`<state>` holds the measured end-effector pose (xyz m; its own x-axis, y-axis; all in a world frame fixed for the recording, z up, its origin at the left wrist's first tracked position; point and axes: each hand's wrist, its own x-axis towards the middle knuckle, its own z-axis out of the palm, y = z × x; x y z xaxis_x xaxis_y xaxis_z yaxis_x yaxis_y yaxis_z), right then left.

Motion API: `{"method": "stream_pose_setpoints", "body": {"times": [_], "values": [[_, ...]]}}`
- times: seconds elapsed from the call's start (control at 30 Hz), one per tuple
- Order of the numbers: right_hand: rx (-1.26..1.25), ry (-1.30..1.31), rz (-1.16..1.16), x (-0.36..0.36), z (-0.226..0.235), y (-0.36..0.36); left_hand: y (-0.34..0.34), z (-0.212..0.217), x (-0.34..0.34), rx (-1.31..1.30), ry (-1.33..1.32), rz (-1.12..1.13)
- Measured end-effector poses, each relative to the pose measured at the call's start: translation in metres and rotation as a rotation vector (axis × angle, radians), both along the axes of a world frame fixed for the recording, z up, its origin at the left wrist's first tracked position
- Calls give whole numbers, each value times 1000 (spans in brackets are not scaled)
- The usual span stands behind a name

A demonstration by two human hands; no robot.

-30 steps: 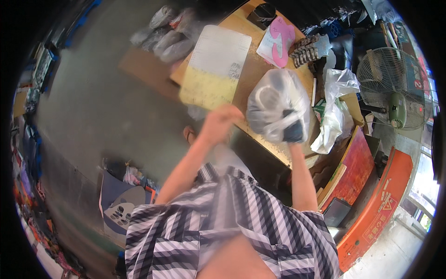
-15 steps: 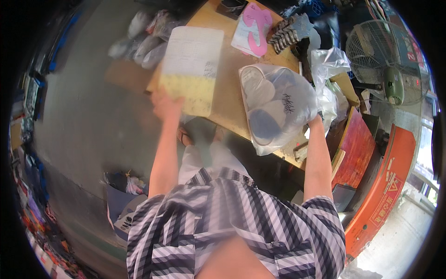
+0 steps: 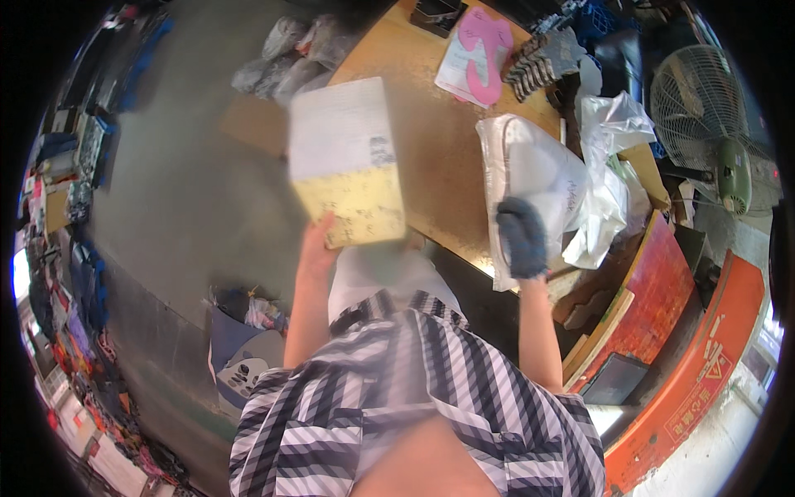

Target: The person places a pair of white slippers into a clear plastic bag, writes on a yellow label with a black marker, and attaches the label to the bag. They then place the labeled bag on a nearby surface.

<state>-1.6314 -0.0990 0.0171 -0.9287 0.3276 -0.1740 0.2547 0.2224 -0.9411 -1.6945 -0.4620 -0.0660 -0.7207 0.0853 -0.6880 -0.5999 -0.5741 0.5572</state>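
Observation:
An open notebook (image 3: pixel 341 137), white on its far page and yellow with dark marks on its near part, is tilted in front of me. My bare left hand (image 3: pixel 317 247) grips its lower left corner, the thumb on top. At the right side of the wooden table (image 3: pixel 439 161) is a clear plastic bag (image 3: pixel 542 153) with pale, rounded flat pieces in it and handwriting on its side. My right hand (image 3: pixel 522 238), in a dark blue glove, is closed against the bag's near side; its fingertips are hard to make out.
A pink cut-out shape (image 3: pixel 487 62) lies on white paper at the table's far side, near striped dark pieces (image 3: pixel 538 66). Crumpled clear plastic (image 3: pixel 609 166) hangs beside a standing fan (image 3: pixel 700 108). An orange panel (image 3: pixel 687 389) curves along the right. Bagged items (image 3: pixel 294 58) stand on the floor.
The notebook has come nearer and tilted, with my left hand at its lower corner. The bag has turned edge-on and moved right; my right hand has come round to its near side, its glove now showing.

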Motion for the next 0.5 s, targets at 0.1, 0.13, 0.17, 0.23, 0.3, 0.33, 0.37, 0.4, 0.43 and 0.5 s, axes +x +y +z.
{"method": "stream_pose_setpoints", "body": {"times": [0.1, 0.13, 0.17, 0.23, 0.3, 0.33, 0.37, 0.4, 0.43, 0.5], "values": [[115, -255, 209, -44, -29, -75, 5, 6, 9, 98, -74, -82], [-185, -418, 122, -58, -38, -91, 5, 7, 8, 141, -70, -129], [-529, -580, 44, -71, -47, -103, 2, 8, 6, 226, -34, -173], [-635, -574, -63, -83, -59, -132, -8, 14, -6, -34, -45, -336], [-592, -482, -124, -90, -61, -147, -21, 26, -28, -437, 44, -558], [-484, -455, -136, -90, -59, -152, -29, 35, -39, -958, 375, -542], [-382, -426, -141, -88, -54, -158, -36, 47, -54, -1472, 643, -547], [-320, -360, -139, -90, -47, -162, -40, 61, -70, -1406, 766, -388], [-281, -325, -171, -90, -37, -167, -39, 76, -87, -1385, 974, -400], [-414, -306, -142, -90, -14, -177, -27, 104, -111, -1299, 1232, -479]]}}
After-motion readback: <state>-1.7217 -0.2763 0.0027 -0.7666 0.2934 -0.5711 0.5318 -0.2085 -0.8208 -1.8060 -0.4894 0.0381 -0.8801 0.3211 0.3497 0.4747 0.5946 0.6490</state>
